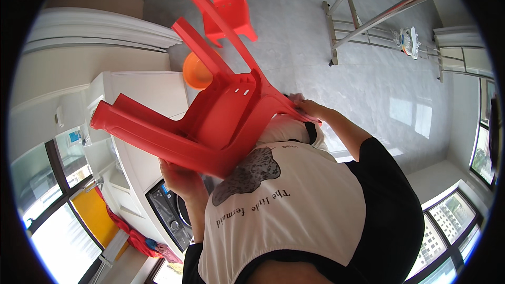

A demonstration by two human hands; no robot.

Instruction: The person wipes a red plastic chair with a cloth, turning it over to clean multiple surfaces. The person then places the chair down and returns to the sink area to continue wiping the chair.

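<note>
A red plastic chair (221, 122) is tipped over in front of my body, its seat underside showing and its legs pointing up and to the left. My left hand (183, 179) supports the chair's lower edge near a leg, its fingers partly hidden behind the plastic. My right hand (311, 109) grips the chair's narrow curved rim at the right. Beyond it, a second red plastic chair (227, 15) stands upright on the grey floor. An orange plastic basin (197, 71) rests on the floor, partly hidden by a leg of the held chair.
At the left are a white cabinet (148, 90) and a front-loading washing machine (167, 215). Red cloth (134, 236) lies near the window at lower left. A metal frame (351, 33) stands at upper right, with a pair of shoes (409, 42) on its bars.
</note>
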